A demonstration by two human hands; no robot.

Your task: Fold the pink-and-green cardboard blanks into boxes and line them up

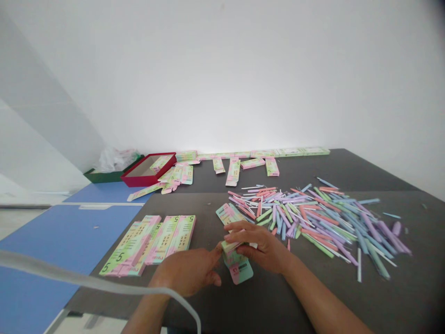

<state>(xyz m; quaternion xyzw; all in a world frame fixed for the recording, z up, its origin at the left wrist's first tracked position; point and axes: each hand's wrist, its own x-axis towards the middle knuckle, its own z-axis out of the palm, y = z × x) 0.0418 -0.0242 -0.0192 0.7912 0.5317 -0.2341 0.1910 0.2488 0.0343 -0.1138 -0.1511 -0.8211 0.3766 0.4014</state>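
Note:
A small pink-and-green cardboard box [230, 247] is in the fingers of my right hand [259, 243], which reach over its top and right side. My left hand [190, 269] touches the box's left side with its index finger, the thumb held apart below; its other fingers are mostly hidden. Under and in front of the box lies a flattened carton [241, 272] with a rounded flap. Another flat carton [227, 214] lies just beyond my right fingers. To the left of my left hand, several filled-looking cartons [134, 246] marked "5" lie side by side, some stacked.
A wide pile of pastel sticks and tubes [313, 213] spreads over the right side of the dark table [274, 301]. More cartons [232, 171] lie farther back. A red box lid [149, 178] and a green tray [104, 176] with a plastic bag stand back left. A pale cable [104, 287] crosses lower left.

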